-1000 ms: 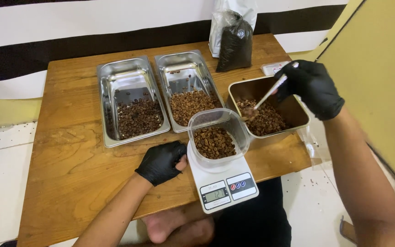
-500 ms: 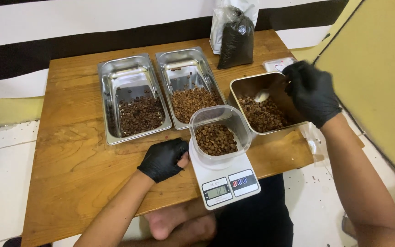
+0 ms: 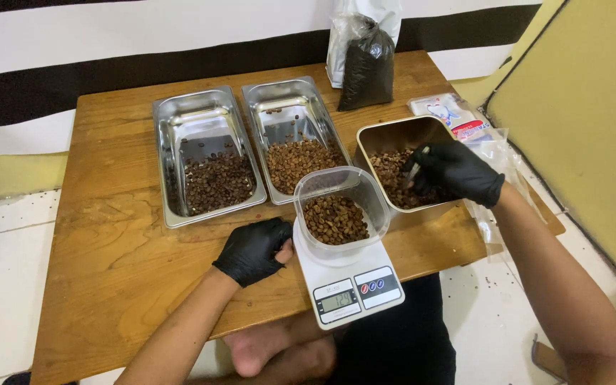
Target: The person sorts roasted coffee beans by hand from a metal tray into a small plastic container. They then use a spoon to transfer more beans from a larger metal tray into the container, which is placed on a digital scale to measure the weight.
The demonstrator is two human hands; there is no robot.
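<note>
My right hand [image 3: 456, 171], in a black glove, holds a small metal spoon [image 3: 413, 170] down among the coffee beans in the square metal tray [image 3: 395, 133] at the right. My left hand [image 3: 253, 249], also gloved, rests curled on the wooden table [image 3: 115, 271] next to the white digital scale [image 3: 344, 285]. A clear plastic tub [image 3: 338, 207] part full of beans stands on the scale.
Two long steel trays, the left tray [image 3: 197, 114] and the middle tray [image 3: 286, 100], hold beans at their near ends. A dark bag of beans [image 3: 367, 68] stands at the back. Plastic packets [image 3: 458, 121] lie at the right table edge. A yellow wall panel [image 3: 579, 128] is close on the right.
My right hand has lowered from above the square tray down into its beans, bringing the spoon with it. My left hand has stayed beside the scale.
</note>
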